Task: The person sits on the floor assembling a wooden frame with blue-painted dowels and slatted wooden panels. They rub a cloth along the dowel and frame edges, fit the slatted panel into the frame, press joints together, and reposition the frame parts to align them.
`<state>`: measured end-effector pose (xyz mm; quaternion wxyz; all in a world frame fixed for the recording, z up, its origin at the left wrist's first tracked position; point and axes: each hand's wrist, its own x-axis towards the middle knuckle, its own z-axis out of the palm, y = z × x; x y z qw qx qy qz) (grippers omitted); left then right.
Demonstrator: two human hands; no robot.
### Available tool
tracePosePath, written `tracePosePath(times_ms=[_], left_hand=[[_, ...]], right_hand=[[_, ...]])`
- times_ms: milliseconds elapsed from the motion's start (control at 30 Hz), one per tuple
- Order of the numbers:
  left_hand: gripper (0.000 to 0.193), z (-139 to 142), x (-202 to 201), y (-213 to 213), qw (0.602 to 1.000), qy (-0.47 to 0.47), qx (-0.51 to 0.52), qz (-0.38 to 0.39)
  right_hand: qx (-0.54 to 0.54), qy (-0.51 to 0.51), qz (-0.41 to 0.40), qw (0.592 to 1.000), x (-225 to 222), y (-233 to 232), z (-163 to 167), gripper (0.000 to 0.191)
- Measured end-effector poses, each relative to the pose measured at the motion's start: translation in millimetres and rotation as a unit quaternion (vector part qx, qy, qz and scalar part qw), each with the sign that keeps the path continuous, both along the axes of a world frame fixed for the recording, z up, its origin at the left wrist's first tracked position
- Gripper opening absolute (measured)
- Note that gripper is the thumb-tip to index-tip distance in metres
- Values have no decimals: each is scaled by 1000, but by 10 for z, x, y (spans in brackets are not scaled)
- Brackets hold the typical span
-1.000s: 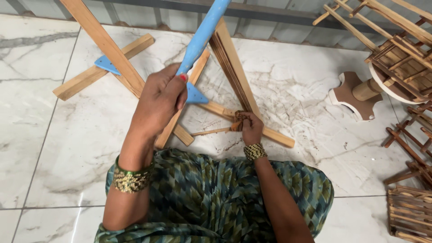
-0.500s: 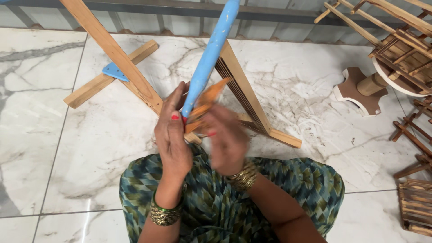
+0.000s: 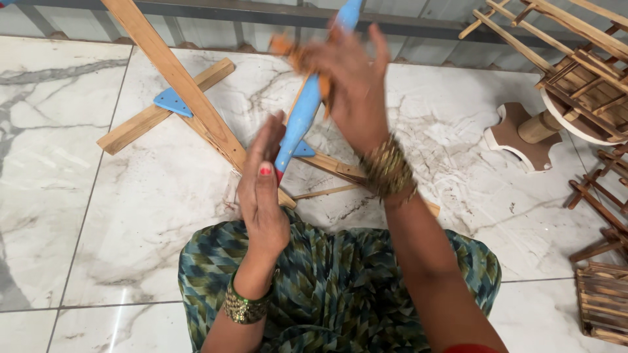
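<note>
Blue rod (image 3: 302,121) between two hands

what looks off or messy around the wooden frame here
The marble floor shows dark scuffs and smears right of the blue rod. The right hand is blurred around something orange, so that can't be judged. Nothing looks broken or spilled.

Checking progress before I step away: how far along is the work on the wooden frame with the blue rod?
Done: the wooden frame stands on its crossed base. In hand: the right hand lifts a blurred orange piece beside the long blue rod; the left hand is open by the rod. Left: cannot tell.
</note>
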<state>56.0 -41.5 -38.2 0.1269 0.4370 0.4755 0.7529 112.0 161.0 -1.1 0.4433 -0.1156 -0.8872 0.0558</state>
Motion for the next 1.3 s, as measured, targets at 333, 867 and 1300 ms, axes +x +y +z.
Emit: tracePosePath(times_ms=[333,867,1300], left_hand=[[59,-69,74,-99,998,24,-14,51],[54,-102,98,-16,999,-20,46,19],[31,-267,244,-231,993,-15,77,88]], right_hand=[[49,-20,90,995,217,-847,-484,18],[-63,-46,104,992,240,-643,-160,40],[-62,29,-34,997,-41,131,-62,38]])
